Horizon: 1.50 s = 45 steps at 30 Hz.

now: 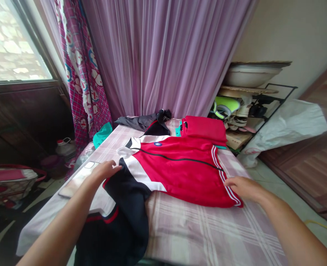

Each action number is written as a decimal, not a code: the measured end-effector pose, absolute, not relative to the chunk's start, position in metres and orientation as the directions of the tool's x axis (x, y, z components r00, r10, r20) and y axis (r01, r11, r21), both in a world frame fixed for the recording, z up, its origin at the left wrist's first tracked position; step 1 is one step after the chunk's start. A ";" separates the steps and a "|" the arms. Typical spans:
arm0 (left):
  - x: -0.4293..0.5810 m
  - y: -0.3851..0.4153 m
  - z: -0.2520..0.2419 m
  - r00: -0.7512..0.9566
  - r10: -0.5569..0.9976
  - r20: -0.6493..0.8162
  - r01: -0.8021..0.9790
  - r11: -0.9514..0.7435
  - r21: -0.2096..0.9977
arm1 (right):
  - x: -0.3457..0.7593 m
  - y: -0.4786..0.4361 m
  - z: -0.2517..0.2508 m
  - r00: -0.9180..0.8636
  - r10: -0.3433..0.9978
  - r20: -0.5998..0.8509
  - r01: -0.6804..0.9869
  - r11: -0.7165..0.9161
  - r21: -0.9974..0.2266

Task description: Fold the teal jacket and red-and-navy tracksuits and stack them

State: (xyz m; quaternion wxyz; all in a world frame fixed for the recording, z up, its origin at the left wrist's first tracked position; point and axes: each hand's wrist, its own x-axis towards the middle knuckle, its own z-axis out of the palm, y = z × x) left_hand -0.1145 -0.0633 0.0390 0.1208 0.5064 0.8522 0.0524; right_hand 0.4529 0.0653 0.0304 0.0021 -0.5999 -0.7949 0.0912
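A red jacket (pixel 180 168) with white and navy panels lies spread on a bed covered by a pink checked sheet (pixel 202 229). Its navy sleeve (pixel 130 207) hangs toward the bed's near edge. My left hand (pixel 105 170) rests on the jacket's shoulder at the left, fingers curled on the fabric. My right hand (pixel 239 186) lies on the striped hem at the right, fingers pressed flat against the cloth.
A folded red garment (pixel 205 128) and dark clothes (pixel 145 122) lie at the bed's far end. A phone (pixel 78 179) lies at the left edge. A shoe rack (pixel 246 111) and a white bag (pixel 285 125) stand right; bags and bottles crowd the floor at left.
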 end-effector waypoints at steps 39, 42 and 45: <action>-0.095 0.144 0.039 -0.330 0.942 0.060 0.937 0.319 0.143 | 0.394 0.243 0.032 0.049 0.993 0.104 0.995 -0.040 -0.088; -0.099 0.162 0.033 -0.350 0.937 -0.015 0.921 0.347 0.178 | 0.394 0.253 0.025 0.030 0.994 0.107 0.998 -0.024 -0.056; -0.103 0.172 0.037 -0.329 0.944 -0.023 0.936 0.329 0.126 | 0.401 0.253 0.031 0.015 0.997 0.077 0.999 -0.011 -0.051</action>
